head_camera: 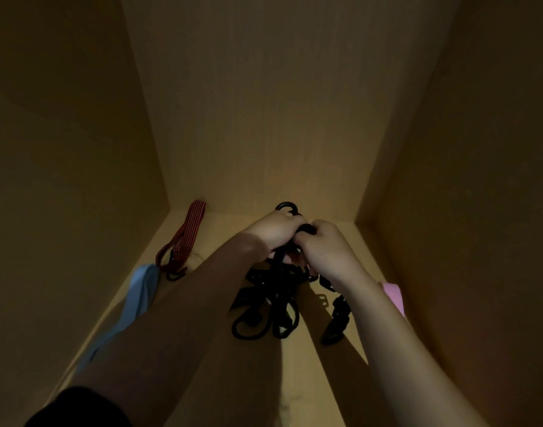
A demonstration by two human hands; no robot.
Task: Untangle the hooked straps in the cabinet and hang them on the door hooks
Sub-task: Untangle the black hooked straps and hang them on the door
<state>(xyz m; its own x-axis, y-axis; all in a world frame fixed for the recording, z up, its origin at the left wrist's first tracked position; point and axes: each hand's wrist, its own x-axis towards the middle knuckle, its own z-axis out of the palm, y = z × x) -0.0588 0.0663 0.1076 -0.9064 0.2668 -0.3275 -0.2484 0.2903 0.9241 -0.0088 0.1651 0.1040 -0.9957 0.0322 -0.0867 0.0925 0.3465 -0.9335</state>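
Head view, looking down into a dim wooden cabinet: both bare arms reach in towards the back corner, and the two hands meet over a knot of black straps [270, 297] lifted partly off the cabinet floor [307, 374]. The left hand [273, 231] has its grip curled tight round the top of the bundle, just below a black hook [287, 206] that pokes up behind the knuckles. The right hand [327, 245] is touching it, fingers pinched on the same clump of cord. Loops and buckles dangle beneath, some resting on the floor.

Off to the left, well apart, a red strap [184, 241] lies along the floor against the side wall. A blue cloth [140, 291] sits near it, and something pink [393, 295] shows by the right wrist; what either is I cannot tell.

This looks like the untangling step, early on, with nothing hung yet. The door hooks are out of sight. The next move seems to call for holding that hook end firm in one hand while the other works a single loop loose and draws it clear, gently, since buckles could snag.
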